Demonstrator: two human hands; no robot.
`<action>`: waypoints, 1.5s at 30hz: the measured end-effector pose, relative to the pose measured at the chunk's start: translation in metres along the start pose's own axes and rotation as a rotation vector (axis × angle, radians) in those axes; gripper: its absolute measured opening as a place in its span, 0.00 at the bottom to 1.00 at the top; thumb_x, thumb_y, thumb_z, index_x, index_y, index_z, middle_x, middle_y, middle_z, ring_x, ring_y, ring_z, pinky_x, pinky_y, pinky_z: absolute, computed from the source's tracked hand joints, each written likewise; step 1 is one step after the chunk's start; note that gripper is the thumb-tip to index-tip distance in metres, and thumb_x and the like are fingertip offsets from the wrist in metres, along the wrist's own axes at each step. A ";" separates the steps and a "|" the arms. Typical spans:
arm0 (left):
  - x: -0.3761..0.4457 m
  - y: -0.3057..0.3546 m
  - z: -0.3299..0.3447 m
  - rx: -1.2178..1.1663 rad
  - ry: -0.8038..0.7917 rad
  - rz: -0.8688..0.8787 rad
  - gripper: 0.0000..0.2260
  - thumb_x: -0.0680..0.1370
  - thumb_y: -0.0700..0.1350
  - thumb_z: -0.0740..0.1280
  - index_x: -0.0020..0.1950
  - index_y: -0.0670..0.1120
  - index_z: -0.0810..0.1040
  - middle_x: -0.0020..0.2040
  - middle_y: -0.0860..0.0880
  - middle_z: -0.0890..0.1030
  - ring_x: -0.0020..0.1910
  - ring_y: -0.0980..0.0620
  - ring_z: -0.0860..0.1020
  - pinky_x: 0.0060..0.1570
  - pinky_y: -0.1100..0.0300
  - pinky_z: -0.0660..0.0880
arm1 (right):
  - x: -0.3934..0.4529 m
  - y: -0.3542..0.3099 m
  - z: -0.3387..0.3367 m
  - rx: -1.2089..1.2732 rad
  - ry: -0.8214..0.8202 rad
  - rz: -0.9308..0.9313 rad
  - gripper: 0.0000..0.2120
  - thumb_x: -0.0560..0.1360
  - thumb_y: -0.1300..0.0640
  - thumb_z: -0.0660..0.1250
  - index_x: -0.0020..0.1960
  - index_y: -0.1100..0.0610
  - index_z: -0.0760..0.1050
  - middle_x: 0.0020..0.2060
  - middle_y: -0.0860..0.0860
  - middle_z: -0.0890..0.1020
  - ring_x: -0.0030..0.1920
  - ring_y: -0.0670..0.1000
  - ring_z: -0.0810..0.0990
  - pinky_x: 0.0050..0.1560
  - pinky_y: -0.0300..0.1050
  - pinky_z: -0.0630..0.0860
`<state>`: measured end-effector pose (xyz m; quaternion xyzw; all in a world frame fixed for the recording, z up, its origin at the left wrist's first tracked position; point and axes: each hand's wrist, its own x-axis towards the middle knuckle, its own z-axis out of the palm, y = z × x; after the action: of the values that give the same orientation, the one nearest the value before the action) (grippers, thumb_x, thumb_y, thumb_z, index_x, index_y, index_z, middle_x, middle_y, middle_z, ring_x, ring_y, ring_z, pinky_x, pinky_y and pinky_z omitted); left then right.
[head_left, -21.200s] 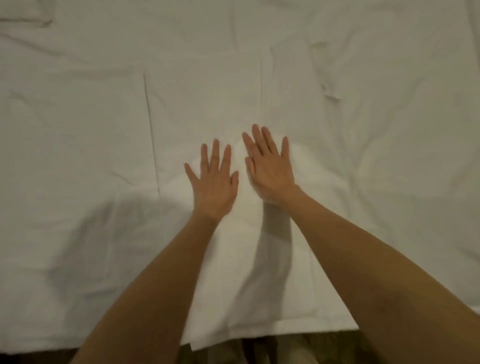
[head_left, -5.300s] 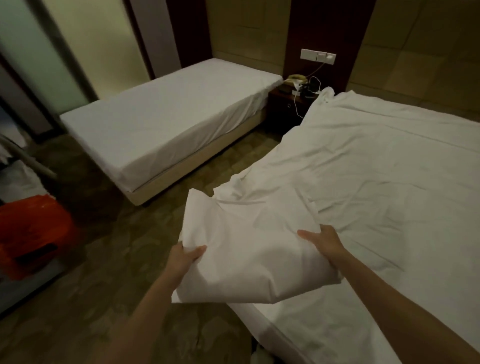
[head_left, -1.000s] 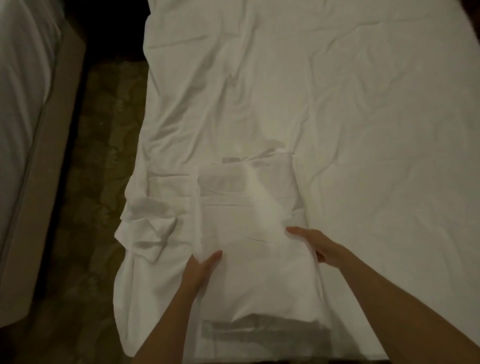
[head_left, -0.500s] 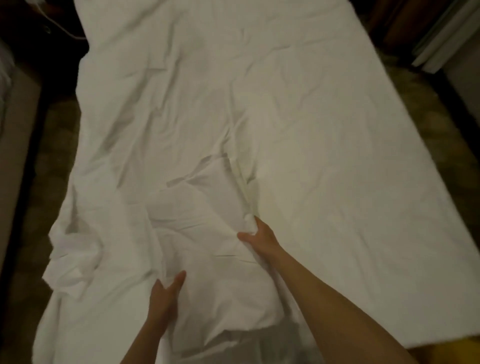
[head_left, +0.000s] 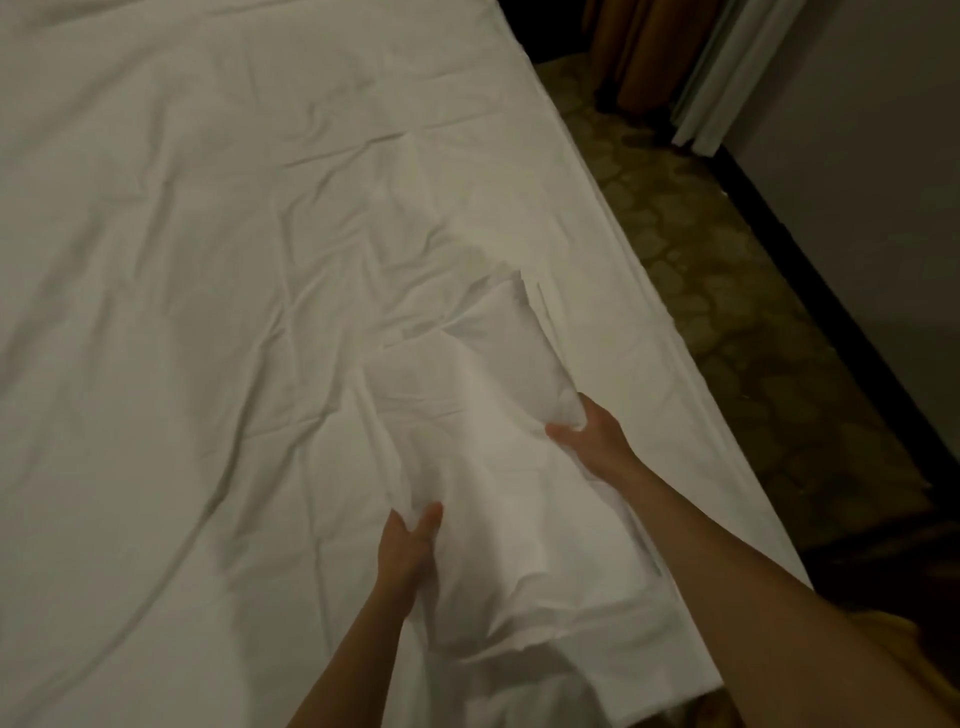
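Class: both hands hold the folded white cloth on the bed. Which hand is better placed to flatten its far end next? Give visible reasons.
Probably the right hand: it grips the folded cloth farther up, near its far end, while the left hand pinches the near side.

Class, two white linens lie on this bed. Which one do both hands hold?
The smaller folded cloth: the left hand and the right hand grip its sides. The large sheet lies spread and creased beneath it, unheld.
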<state>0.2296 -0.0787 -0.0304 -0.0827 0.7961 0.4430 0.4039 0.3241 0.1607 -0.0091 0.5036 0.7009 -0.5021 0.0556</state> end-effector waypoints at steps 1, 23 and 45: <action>0.001 -0.004 0.007 0.013 -0.012 -0.026 0.28 0.77 0.48 0.69 0.72 0.39 0.66 0.67 0.42 0.74 0.66 0.41 0.72 0.67 0.50 0.68 | 0.002 0.009 -0.003 0.006 0.003 0.013 0.30 0.73 0.51 0.71 0.72 0.53 0.67 0.65 0.53 0.76 0.64 0.56 0.74 0.65 0.52 0.70; -0.038 -0.037 -0.032 0.819 -0.382 -0.240 0.10 0.77 0.46 0.66 0.55 0.42 0.74 0.48 0.47 0.82 0.40 0.50 0.81 0.35 0.62 0.74 | -0.070 0.029 0.004 -1.124 -0.307 0.478 0.23 0.78 0.46 0.61 0.69 0.56 0.69 0.65 0.53 0.74 0.64 0.54 0.73 0.67 0.53 0.67; -0.156 0.047 -0.379 0.877 -0.087 0.379 0.11 0.77 0.46 0.66 0.58 0.46 0.78 0.56 0.46 0.80 0.53 0.48 0.79 0.54 0.56 0.75 | -0.321 -0.247 0.209 -0.822 -0.050 -0.390 0.23 0.79 0.46 0.59 0.70 0.56 0.64 0.65 0.55 0.72 0.62 0.56 0.73 0.60 0.50 0.69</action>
<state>0.0937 -0.3785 0.2175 0.2609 0.8914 0.1341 0.3454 0.2025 -0.2036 0.2363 0.2860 0.9222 -0.1953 0.1719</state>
